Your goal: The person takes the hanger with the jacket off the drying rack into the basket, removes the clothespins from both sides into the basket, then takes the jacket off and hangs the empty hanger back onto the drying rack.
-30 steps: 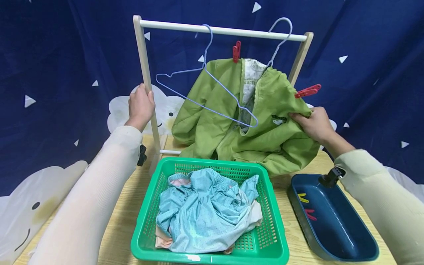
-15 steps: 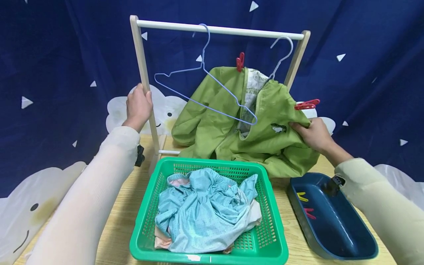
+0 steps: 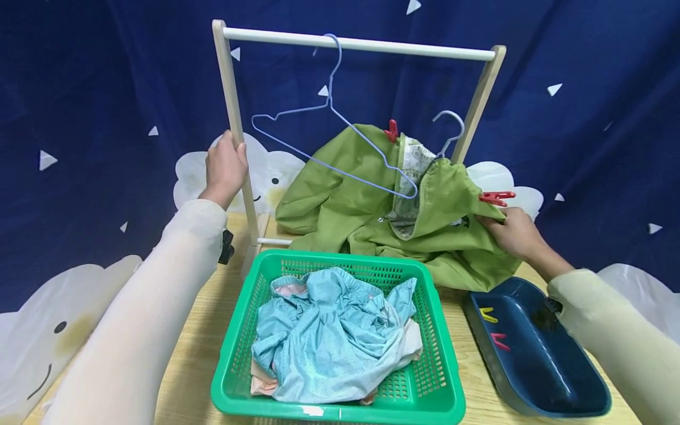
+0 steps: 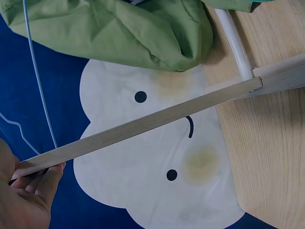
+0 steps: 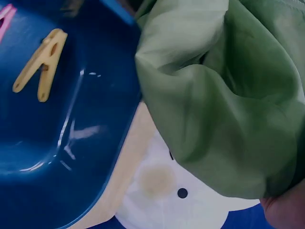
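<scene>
My left hand (image 3: pixel 225 168) grips the left post of a small wooden clothes rack (image 3: pixel 231 118); the left wrist view shows its fingers (image 4: pixel 45 183) curled round that post (image 4: pixel 143 126). My right hand (image 3: pixel 511 235) holds the right shoulder of a green jacket (image 3: pixel 366 218), seen close up as green jacket cloth (image 5: pixel 224 109). The jacket is on a pale blue hanger (image 3: pixel 450 127) that is off the rail and sinks toward the table. Two red pegs (image 3: pixel 495 196) clip its shoulders. A second, bare hanger (image 3: pixel 329 127) hangs from the rail.
A green basket (image 3: pixel 441 354) with light blue and pink clothes stands at the front of the wooden table (image 3: pixel 196 360). A dark blue tray (image 3: pixel 552 378) at the right holds a yellow peg (image 3: pixel 486 315) and a pink peg (image 3: pixel 499 341). A blue curtain with white clouds hangs behind.
The green jacket and its hanger have come off the rail and dropped well below it, drawn down by my right hand. My left hand has stayed on the post.
</scene>
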Demonstrator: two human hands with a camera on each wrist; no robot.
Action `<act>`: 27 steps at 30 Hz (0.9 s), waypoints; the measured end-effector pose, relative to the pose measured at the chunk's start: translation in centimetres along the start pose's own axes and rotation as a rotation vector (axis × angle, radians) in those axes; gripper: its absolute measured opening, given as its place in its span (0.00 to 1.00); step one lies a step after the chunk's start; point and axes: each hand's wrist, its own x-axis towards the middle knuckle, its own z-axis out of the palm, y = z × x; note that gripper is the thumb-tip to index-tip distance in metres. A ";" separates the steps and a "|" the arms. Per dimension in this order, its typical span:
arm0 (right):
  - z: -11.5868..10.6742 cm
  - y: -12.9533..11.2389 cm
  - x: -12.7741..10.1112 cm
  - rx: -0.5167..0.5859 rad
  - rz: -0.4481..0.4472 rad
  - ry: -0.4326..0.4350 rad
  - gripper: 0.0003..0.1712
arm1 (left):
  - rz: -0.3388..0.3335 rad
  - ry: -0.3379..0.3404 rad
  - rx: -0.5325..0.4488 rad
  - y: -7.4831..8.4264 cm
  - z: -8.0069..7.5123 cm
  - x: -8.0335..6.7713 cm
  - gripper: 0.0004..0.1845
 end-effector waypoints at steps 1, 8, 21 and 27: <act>0.1 0.2 -0.1 -0.006 0.002 -0.005 0.22 | 0.001 -0.002 -0.001 0.0 0.0 0.0 0.15; 0.5 0.9 -0.5 -0.048 -0.002 -0.032 0.23 | -0.008 -0.015 0.000 0.3 -0.1 0.0 0.17; 1.8 2.1 -1.3 -0.137 0.093 -0.204 0.19 | -0.009 -0.006 0.010 0.0 -0.2 0.1 0.16; 2.3 2.7 -2.1 -0.196 0.072 -0.232 0.13 | -0.008 -0.012 0.009 -0.1 -0.3 0.0 0.16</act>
